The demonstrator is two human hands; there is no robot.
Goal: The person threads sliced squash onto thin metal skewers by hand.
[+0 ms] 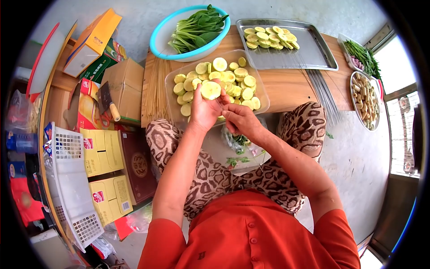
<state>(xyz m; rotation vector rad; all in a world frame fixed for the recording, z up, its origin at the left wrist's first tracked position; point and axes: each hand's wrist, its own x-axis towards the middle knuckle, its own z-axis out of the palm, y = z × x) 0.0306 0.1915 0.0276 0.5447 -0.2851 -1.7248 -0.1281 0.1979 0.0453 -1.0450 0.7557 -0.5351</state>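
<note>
In front of me, my left hand (pixel 205 110) is closed on a round, pale yellow-green zucchini slice (pixel 211 90), its cut face turned up. Close beside it on the right, my right hand (pixel 242 118) is pinched shut near the slice; whatever thin thing its fingers hold is too small to make out. Both hands are over the near edge of a clear plastic tub (pixel 174 104) heaped with more zucchini slices (pixel 247 93). Thin metal skewers (pixel 323 96) lie at the board's right, and bamboo skewers (pixel 155 87) lie at its left.
Behind the tub stand a blue-rimmed basin (pixel 156 44) of leafy greens and a metal tray (pixel 313 50) with zucchini slices. A bowl of skewered food (pixel 365 101) is at right. At left are cartons (pixel 104 152) and a cleaver (pixel 106 96). A bag of greens (pixel 237 141) sits below my hands.
</note>
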